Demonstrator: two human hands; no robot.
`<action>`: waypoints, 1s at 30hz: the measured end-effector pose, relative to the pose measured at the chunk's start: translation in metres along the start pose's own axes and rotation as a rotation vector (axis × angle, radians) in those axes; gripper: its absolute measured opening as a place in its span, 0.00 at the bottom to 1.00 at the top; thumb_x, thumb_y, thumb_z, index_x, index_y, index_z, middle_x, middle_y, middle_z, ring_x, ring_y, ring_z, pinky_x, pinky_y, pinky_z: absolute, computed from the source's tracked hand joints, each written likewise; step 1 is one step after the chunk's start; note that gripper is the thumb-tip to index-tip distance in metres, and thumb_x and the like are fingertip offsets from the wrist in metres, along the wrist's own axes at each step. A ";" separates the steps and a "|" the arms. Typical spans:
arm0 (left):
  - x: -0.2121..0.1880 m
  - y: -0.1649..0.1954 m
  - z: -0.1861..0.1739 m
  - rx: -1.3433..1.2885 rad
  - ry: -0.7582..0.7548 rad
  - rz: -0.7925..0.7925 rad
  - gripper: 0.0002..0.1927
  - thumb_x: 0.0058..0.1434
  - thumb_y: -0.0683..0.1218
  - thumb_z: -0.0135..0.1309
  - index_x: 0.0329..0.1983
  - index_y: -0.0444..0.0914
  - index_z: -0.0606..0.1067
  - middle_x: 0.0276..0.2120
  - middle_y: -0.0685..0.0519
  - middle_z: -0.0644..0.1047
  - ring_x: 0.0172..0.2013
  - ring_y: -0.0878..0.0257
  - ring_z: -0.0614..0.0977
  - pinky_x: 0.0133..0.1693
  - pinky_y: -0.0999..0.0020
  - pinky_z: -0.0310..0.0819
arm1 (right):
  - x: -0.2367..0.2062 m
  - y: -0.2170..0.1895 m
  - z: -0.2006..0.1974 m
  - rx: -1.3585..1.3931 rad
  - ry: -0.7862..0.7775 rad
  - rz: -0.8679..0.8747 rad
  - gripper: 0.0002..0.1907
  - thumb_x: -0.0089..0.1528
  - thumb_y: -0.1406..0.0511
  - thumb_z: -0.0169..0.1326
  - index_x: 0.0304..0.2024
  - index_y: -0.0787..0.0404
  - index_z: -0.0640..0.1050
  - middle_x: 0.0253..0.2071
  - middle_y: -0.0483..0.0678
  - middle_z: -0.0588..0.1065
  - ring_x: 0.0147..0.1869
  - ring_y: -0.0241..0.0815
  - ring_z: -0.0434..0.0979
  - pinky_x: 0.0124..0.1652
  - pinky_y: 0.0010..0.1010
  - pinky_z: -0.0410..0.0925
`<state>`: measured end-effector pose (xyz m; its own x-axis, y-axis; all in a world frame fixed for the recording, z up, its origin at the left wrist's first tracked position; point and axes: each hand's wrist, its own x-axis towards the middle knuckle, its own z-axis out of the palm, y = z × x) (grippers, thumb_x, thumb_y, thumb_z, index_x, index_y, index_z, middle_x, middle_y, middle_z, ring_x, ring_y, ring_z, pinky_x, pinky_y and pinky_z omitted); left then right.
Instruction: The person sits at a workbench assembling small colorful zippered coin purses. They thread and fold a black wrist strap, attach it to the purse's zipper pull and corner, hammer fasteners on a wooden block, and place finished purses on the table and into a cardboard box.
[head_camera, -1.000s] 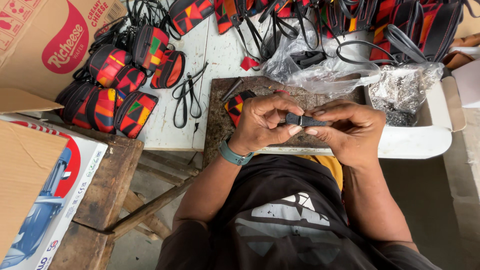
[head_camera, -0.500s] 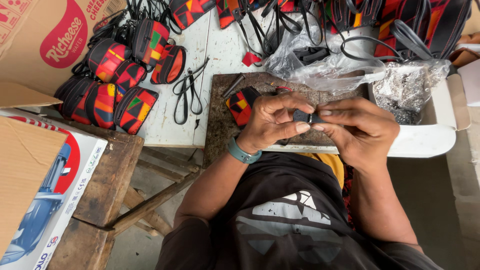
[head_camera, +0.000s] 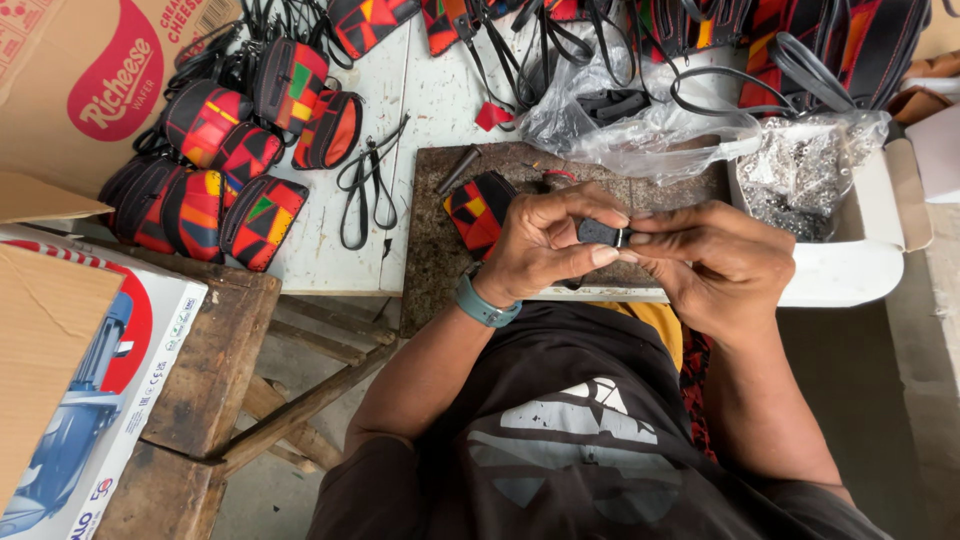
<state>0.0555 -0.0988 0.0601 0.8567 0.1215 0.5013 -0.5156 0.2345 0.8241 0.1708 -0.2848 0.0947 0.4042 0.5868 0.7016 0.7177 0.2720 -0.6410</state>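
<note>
My left hand (head_camera: 545, 245) and my right hand (head_camera: 710, 262) meet in front of my chest, both pinching a small black strap piece (head_camera: 598, 232) between thumbs and fingertips. A teal band circles my left wrist. Just beyond my left hand, a small pouch (head_camera: 478, 212) in red, orange and black lies on a dark stone slab (head_camera: 430, 260). A black punch tool (head_camera: 458, 170) rests on the slab's far left corner.
Several finished patterned pouches (head_camera: 225, 150) pile at the left on the white table (head_camera: 320, 250). Loose black straps (head_camera: 365, 190) lie beside them. A clear plastic bag (head_camera: 640, 120), a bag of metal fittings (head_camera: 805, 170) in a white tray (head_camera: 850, 285), cardboard boxes (head_camera: 70, 90) at left.
Both hands have stayed together on the black piece, shifting slightly as the fingers work it. The view has dropped a little toward my body.
</note>
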 end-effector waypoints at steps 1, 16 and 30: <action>-0.001 0.002 -0.003 0.040 0.009 -0.016 0.15 0.65 0.33 0.62 0.55 0.35 0.79 0.51 0.49 0.78 0.47 0.68 0.79 0.46 0.75 0.77 | 0.000 0.003 -0.002 0.006 -0.016 0.007 0.08 0.57 0.73 0.71 0.36 0.67 0.83 0.39 0.55 0.81 0.43 0.40 0.85 0.41 0.25 0.77; -0.064 0.059 -0.025 1.426 0.145 -0.301 0.50 0.38 0.51 0.74 0.67 0.38 0.68 0.62 0.39 0.64 0.57 0.38 0.70 0.56 0.50 0.66 | -0.012 0.111 0.020 -0.664 -0.126 0.275 0.06 0.60 0.68 0.67 0.39 0.58 0.84 0.42 0.53 0.80 0.43 0.54 0.81 0.45 0.40 0.73; -0.075 0.086 -0.045 1.457 0.414 -0.056 0.22 0.65 0.36 0.52 0.62 0.37 0.72 0.52 0.43 0.77 0.48 0.46 0.83 0.49 0.57 0.78 | -0.002 0.093 -0.065 -0.471 0.121 0.263 0.07 0.68 0.76 0.58 0.48 0.65 0.82 0.45 0.55 0.81 0.44 0.46 0.82 0.44 0.36 0.73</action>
<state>-0.0521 -0.0444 0.0821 0.6915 0.4574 0.5591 0.1627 -0.8527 0.4964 0.2734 -0.3108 0.0540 0.6461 0.4899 0.5853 0.7488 -0.2583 -0.6104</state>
